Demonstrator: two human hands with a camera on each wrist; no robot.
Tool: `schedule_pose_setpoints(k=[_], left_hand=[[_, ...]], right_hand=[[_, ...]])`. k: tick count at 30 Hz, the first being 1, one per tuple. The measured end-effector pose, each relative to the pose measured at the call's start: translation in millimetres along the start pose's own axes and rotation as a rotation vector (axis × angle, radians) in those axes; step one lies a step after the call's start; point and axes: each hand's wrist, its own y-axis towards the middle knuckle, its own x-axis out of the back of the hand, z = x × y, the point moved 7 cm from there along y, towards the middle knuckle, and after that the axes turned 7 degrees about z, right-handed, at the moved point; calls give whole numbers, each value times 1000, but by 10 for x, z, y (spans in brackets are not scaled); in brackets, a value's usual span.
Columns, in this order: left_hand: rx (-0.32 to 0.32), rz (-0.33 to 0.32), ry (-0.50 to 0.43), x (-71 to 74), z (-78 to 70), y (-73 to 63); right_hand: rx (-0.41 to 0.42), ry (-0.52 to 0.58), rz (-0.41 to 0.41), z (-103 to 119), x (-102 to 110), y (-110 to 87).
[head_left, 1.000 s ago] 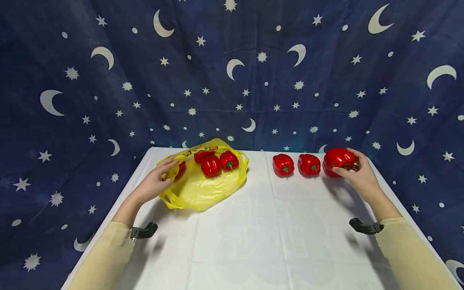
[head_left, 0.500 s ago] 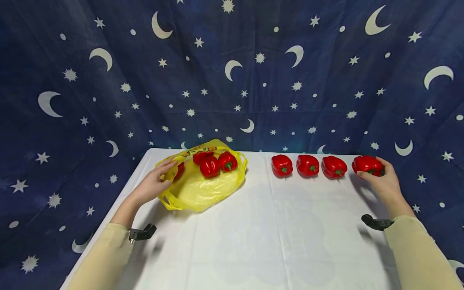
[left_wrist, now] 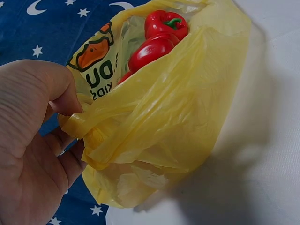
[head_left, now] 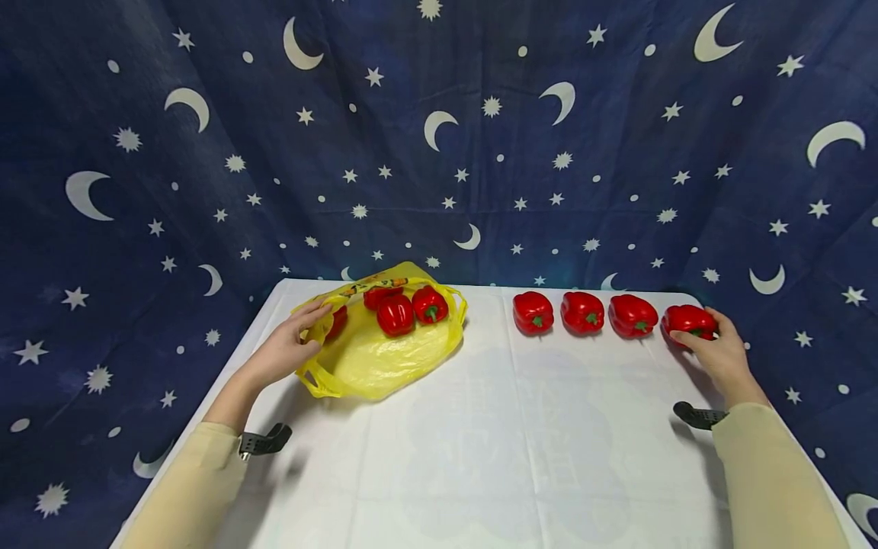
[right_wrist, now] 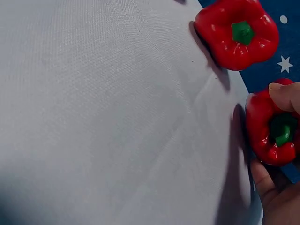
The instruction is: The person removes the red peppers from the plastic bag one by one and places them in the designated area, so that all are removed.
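My left hand [head_left: 283,352] pinches the left rim of a yellow plastic bag [head_left: 377,366] that lies with its mouth facing me. Thumb and fingers close on the gathered plastic [left_wrist: 96,140] in the left wrist view. Inside the bag are several red bell peppers, one with its green stem showing [head_left: 430,304]. At the far right, my right hand [head_left: 724,358] grips a red bell pepper [head_left: 688,322], low at the table's surface. The right wrist view has the thumb on top of this pepper [right_wrist: 260,123] and fingers along its other side.
Three more red bell peppers, left [head_left: 533,313], middle [head_left: 582,313] and right [head_left: 632,316], line the back edge of the white-covered table [head_left: 466,450]. A dark blue curtain [head_left: 411,175] with moons and stars hangs behind and at both sides.
The right hand carried its pepper from above the third one rightward and down to the row's right end, then slightly left. The left hand and bag stayed almost still.
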Motion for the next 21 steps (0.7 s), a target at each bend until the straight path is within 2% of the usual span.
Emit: schedule_pose_setpoints(k=[11,21], left_hand=[[-4,7,12,-4,-5,13],[11,11,14,-8,-4,28]], right_hand=[[-9,-7,-14,22,-12,68],[23,-50,-24,39,-61,113]])
